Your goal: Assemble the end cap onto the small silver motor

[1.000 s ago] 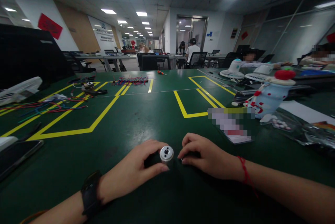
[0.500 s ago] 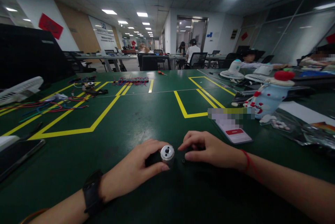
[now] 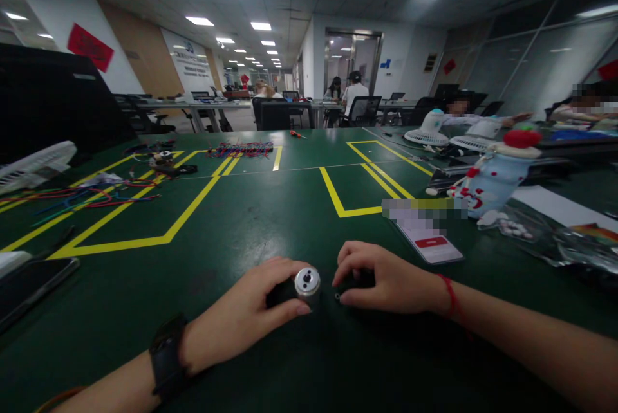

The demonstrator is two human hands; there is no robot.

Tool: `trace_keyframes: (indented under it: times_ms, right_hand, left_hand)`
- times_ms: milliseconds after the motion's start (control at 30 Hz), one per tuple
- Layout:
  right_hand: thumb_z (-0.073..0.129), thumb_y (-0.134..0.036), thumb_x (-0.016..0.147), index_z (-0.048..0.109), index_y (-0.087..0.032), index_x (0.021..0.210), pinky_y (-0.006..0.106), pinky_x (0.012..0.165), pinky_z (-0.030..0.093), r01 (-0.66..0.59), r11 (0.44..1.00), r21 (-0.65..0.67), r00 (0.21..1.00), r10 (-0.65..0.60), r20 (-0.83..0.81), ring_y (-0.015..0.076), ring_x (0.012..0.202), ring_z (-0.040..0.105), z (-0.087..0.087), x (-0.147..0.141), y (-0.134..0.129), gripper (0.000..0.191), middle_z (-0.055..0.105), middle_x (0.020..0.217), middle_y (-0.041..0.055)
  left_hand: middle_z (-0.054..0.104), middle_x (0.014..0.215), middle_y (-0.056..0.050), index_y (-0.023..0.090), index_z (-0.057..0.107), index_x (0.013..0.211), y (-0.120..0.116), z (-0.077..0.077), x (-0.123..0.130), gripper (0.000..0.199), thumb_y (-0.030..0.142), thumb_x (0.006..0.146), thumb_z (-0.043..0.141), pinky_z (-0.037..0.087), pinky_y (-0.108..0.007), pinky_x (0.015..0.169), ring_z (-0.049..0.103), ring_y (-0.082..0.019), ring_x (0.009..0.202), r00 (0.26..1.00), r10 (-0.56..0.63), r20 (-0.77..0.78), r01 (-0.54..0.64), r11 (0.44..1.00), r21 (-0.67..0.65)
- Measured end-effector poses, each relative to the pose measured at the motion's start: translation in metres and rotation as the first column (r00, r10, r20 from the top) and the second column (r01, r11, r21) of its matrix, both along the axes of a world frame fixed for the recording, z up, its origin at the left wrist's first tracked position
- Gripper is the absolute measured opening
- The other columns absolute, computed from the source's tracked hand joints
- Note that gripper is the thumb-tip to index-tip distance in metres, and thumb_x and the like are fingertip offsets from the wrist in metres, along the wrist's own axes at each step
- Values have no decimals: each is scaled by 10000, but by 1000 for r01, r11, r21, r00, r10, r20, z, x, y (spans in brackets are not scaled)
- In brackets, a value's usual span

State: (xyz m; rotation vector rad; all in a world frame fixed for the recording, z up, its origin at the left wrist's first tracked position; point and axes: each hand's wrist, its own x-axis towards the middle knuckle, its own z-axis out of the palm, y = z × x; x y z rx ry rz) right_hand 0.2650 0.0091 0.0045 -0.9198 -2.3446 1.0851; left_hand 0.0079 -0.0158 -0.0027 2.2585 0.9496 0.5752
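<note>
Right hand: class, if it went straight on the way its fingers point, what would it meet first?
The right hand would likely meet the small part by its thumb, perhaps already touching; then the metal cylinder in the left hand, though depth is unclear.

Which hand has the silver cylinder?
The left hand, wearing the black watch, is curled around the silver cylinder. The right hand, with the red bracelet, is apart from it, beside a tiny part.
</note>
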Motion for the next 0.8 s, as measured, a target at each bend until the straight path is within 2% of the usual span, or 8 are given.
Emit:
trace_keyframes:
  times_ms: [100,233,300,433,567,667,800]
  right_hand:
    - [683,-225,763,699,-190,888,264,697,440,-14,992,126,999,9,38,127,785,531,1,-10,-9,131,562,931,24]
    - [646,-260,813,676,-198,916,239,632,436,162,978,133,979,-142,-145,106,726,513,6,-27,-14,124,541,923,17]
    - [646,-259,814,676,-204,912,241,642,434,211,964,159,963,-178,-201,108,736,510,11,-35,-15,116,537,922,15]
    - [644,-248,813,690,-213,901,243,659,427,201,965,170,968,-168,-188,111,757,510,15,-46,-18,105,540,915,11]
    - [641,-265,811,696,-211,902,241,618,407,203,969,144,973,-182,-143,98,685,488,14,-47,-20,119,550,898,11]
    - [625,-299,821,681,-201,928,239,622,406,240,968,75,956,-222,-193,97,684,485,12,-39,-17,155,561,927,20]
    - [563,-364,861,634,-163,947,228,563,387,318,923,-214,893,-368,-261,98,636,478,5,-17,-7,230,565,779,3]
  left_hand:
    - [626,1065,-20,263,566,1117,-1,0,1,234,301,892,616,425,-332,826,565,-216,951,1000,4,7,-4,1000,0]
    - [633,1010,-24,238,584,1064,-1,1,2,193,320,891,611,435,-320,790,574,-213,896,1000,0,21,0,1000,-13]
    - [633,998,-22,239,580,1074,-1,0,3,206,321,888,613,437,-322,787,575,-211,881,1000,10,28,-9,1000,-12]
    - [630,1031,-27,245,578,1093,0,-1,3,225,309,881,622,434,-337,823,567,-223,931,1000,12,28,-12,1000,1]
    - [627,1018,-22,242,587,1068,0,-1,4,200,311,883,619,424,-346,854,562,-227,958,1000,10,13,-10,1000,9]
    - [625,1012,-22,235,581,1061,0,1,4,192,317,890,610,430,-339,838,567,-218,937,1000,15,6,-15,1000,0]
    - [625,1054,-34,239,576,1082,-1,3,3,211,330,894,604,434,-342,833,566,-220,942,1000,7,3,-7,1000,-4]
